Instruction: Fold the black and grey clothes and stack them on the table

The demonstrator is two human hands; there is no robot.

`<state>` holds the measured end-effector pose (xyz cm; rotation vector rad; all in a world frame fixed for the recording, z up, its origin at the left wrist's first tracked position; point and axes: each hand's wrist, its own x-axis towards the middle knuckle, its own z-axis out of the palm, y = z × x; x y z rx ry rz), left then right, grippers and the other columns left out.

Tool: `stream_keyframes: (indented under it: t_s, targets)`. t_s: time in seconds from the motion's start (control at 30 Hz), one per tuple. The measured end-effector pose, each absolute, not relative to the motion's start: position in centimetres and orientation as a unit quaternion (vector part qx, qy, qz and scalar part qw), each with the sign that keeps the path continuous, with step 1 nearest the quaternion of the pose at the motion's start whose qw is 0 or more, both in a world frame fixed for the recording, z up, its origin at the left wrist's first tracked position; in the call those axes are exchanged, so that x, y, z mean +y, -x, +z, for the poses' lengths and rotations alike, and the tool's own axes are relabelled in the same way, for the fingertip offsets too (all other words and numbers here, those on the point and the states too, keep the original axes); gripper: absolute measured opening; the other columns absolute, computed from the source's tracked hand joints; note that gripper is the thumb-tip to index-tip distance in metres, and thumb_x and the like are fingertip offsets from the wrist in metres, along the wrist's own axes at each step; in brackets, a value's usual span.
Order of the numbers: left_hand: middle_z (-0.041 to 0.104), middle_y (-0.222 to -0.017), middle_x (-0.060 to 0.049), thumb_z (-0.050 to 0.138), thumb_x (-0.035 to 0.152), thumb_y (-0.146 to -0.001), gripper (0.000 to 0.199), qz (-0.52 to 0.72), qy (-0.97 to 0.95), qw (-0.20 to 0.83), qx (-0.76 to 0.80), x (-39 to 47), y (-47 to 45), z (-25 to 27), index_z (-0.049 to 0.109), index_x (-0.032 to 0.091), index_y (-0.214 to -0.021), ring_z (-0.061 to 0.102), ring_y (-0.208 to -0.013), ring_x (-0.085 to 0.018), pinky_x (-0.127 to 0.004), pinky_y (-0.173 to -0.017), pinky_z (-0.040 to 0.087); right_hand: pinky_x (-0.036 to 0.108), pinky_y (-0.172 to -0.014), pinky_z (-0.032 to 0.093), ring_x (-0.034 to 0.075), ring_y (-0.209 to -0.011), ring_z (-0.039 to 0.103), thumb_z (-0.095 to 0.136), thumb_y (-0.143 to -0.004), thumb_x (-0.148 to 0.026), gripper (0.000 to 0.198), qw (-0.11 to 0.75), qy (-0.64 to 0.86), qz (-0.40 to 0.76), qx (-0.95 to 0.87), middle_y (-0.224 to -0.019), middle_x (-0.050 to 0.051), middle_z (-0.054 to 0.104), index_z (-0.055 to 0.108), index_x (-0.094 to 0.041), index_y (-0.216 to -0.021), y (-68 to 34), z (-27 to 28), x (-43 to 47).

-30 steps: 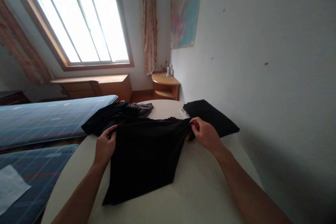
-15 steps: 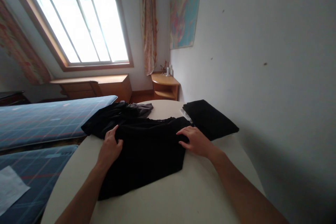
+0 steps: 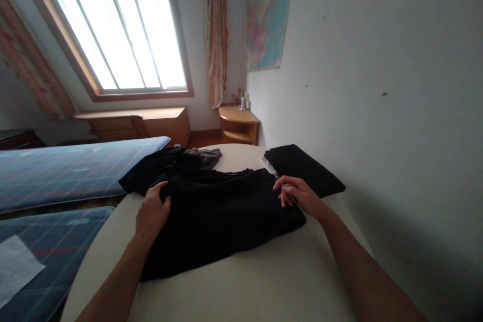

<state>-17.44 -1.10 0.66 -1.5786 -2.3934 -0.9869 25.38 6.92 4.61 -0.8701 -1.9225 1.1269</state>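
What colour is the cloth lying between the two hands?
The cloth looks plain black; the head view, the only one, shows it best.

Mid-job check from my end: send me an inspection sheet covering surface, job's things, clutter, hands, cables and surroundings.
Surface: pale table with a rounded edge, partly covered by cloth.
Job's things: black garment spread on the table, its lower edge slanting.
Clutter: crumpled dark clothes at far left; folded black cloth at far right, a small whitish piece beside it.
Hands: left hand at the garment's left edge; right hand at its right side, fingers loosely curled. Grip unclear for both.
Cables: nothing seen.
Surroundings: plaid mattress on the left, wall on the right, bright window ahead.
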Motion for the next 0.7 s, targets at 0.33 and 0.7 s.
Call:
stream_keyframes:
  t_s: [0.33,0.7]
  targets:
    - [0.053,-0.128,-0.019,0.057,0.030,-0.087,0.048,-0.284,0.542,0.150,-0.777,-1.6,15.8,1.3,0.053,0.013,-0.131,0.057,-0.115,-0.035,-0.047,-0.097,0.049,0.024,-0.065,0.045,0.016,-0.073,0.062,0.069,-0.082,-0.040,0.023,0.153,0.329,0.305,-0.880,-0.081,0.003,0.070,0.076,-0.018,-0.086,-22.1,4.6,4.8]
    - [0.067,-0.091,0.001,0.070,0.036,-0.084,0.016,-0.138,0.833,-0.195,-0.500,-4.1,8.6,2.3,0.068,0.025,-0.095,0.062,-0.080,-0.015,-0.024,-0.071,0.045,0.024,-0.076,0.046,0.016,-0.086,0.065,0.066,-0.087,-0.019,0.008,0.059,0.332,0.208,-0.918,-0.100,0.003,0.067,0.073,-0.021,-0.090,-19.8,3.7,3.5]
